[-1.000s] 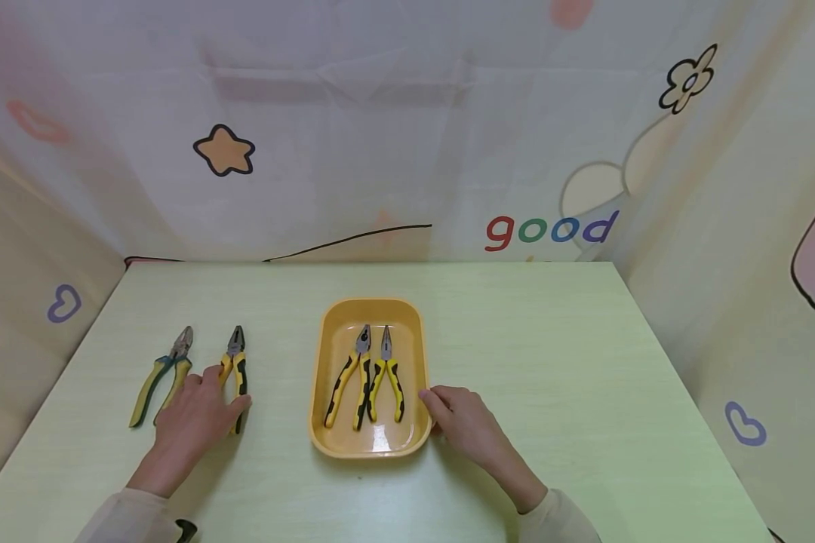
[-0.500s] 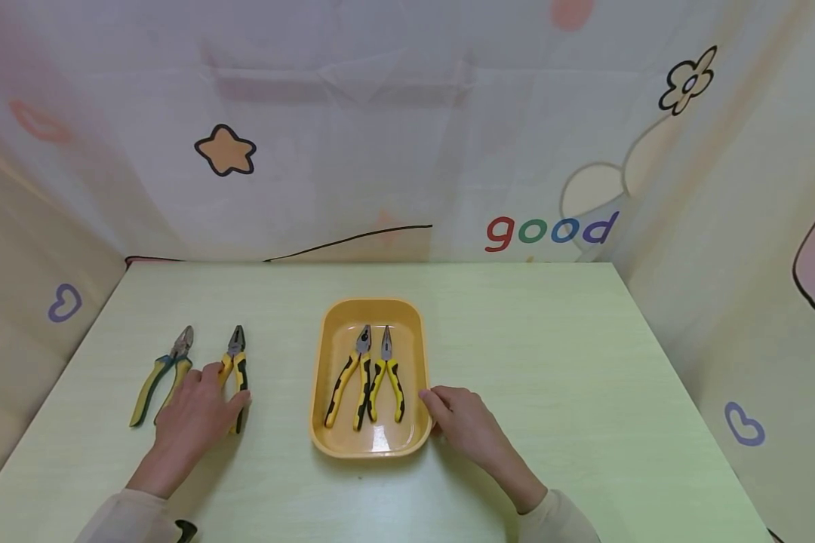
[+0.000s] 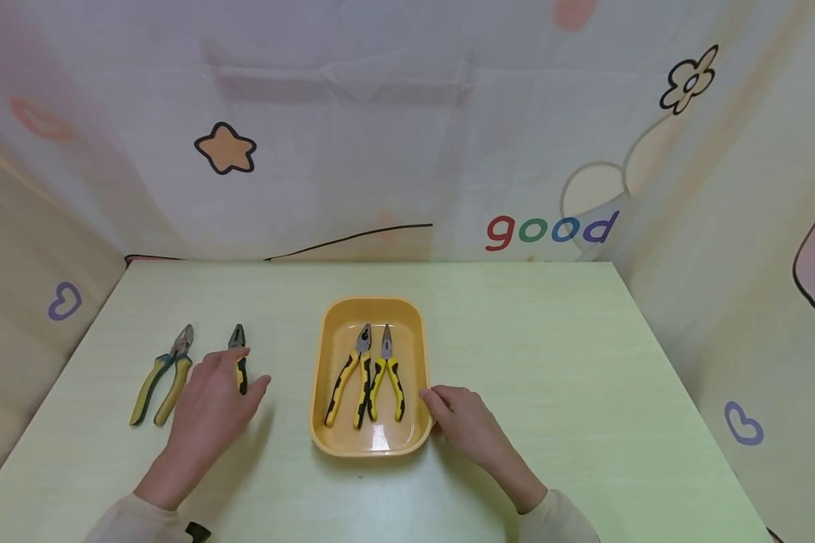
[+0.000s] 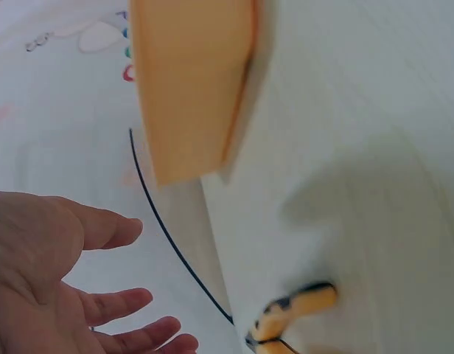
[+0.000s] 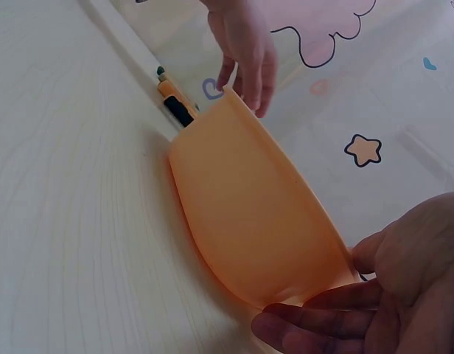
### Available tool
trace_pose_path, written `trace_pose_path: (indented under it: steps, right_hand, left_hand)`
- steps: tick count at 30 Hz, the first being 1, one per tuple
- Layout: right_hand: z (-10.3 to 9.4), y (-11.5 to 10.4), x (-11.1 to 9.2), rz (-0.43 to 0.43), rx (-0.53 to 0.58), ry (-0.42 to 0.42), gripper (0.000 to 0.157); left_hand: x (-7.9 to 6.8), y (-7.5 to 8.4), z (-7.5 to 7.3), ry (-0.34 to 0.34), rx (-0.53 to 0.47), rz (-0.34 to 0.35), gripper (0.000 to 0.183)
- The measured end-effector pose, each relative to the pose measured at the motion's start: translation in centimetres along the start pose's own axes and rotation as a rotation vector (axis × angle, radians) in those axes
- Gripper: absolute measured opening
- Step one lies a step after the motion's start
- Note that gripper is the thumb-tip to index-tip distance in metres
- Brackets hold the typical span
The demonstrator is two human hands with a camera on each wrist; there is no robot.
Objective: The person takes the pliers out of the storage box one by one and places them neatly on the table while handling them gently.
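Observation:
My left hand [image 3: 213,403] hovers over the yellow-and-black combination pliers [image 3: 242,369], its thumb and fingers apart and nothing between them. It hides part of those pliers; their handle [image 4: 304,302] shows on the table in the left wrist view. Just left of the hand lie larger pliers with green-yellow handles [image 3: 141,396]. A yellow-orange tray [image 3: 342,443] is at the middle of the table, holding combination pliers [image 3: 342,388] and needle-nose pliers [image 3: 395,381] side by side. My right hand [image 3: 472,428] pinches the tray's right wall, thumb at the rim and fingers against the outside.
The pale green table [image 3: 550,339] is bounded by a printed cloth [image 3: 380,151] at the back and both sides. A small dark object [image 3: 197,532] shows by the left sleeve at the lower edge.
My left hand has risen off the pliers and shifted a little right and forward, uncovering the green-handled pair. The right hand and the tray have stayed still.

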State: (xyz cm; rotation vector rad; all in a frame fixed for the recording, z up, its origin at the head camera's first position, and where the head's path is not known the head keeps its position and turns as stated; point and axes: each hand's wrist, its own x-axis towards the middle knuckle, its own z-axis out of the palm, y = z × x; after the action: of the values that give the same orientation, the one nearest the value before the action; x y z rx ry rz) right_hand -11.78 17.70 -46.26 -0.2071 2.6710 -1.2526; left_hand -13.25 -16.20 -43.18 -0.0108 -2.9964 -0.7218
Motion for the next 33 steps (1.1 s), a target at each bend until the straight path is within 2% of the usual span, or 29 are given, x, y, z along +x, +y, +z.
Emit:
trace_pose_path:
  steps: [6,11,23,33]
  right_hand:
    - [0.0,0.0,0.1,0.006,-0.003,-0.003,0.032]
    - [0.1,0.1,0.1,0.013,-0.004,-0.004,0.032]
    - [0.0,0.1,0.1,0.015,-0.003,-0.007,0.032]
    - [0.0,0.1,0.1,0.02,0.0,-0.009,0.031]
  left_hand:
    - [-0.6,2.5,-0.3,0.027,-0.091,0.105,0.051]
    - [-0.7,4.2,0.0,0.053,-0.11,0.168,0.048]
    - [-0.5,6.7,0.8,-0.003,-0.127,0.193,0.051]
    - [-0.4,8.5,2.3,-0.057,-0.149,0.211,0.055]
